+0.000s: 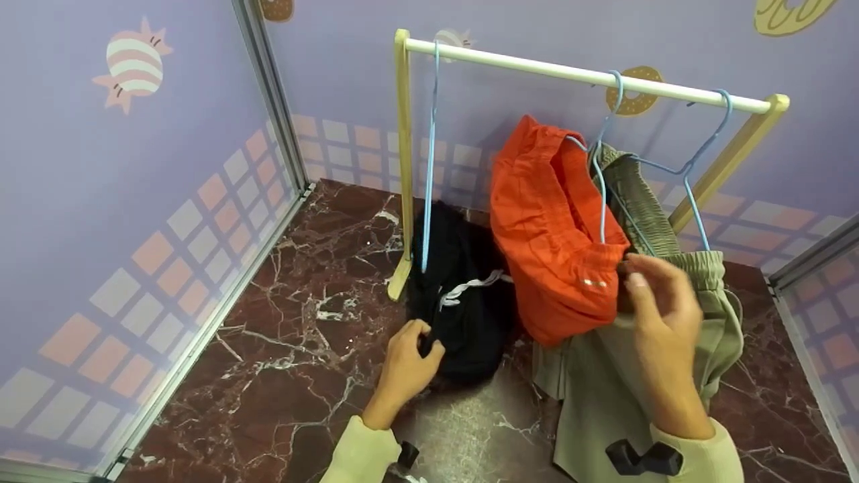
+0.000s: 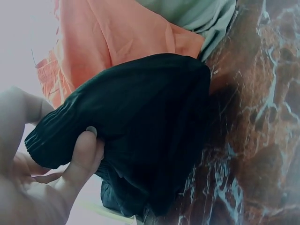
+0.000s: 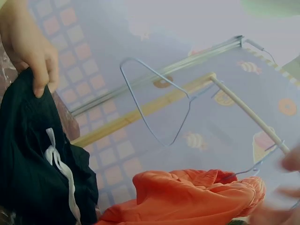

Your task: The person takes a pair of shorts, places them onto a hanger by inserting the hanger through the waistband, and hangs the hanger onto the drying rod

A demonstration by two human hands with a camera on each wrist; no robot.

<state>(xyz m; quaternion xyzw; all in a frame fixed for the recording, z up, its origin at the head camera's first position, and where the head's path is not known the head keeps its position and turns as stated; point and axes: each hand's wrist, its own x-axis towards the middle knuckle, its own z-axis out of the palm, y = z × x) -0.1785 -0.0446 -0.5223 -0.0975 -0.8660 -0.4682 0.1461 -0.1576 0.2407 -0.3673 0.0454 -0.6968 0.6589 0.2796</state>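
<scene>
Black shorts (image 1: 473, 339) with an elastic waistband and a white drawstring (image 1: 463, 290) bunch up beside the rack's left post. My left hand (image 1: 408, 362) pinches their waistband between thumb and fingers, as the left wrist view also shows. Orange shorts (image 1: 550, 235) hang from a blue wire hanger at the middle of the rail. Close to the right end of their waistband is my right hand (image 1: 671, 315), its fingers loosely bent and apart from the thumb; it is blurred in the right wrist view. A bare blue hanger (image 3: 136, 105) hangs at the rail's left end.
The low rack has a white rail (image 1: 537, 66) and wooden posts (image 1: 404, 154). Khaki-green pants (image 1: 604, 402) hang on a hanger at the right, partly behind the orange shorts. Patterned walls (image 1: 168, 168) enclose the dark red marble floor (image 1: 282, 362).
</scene>
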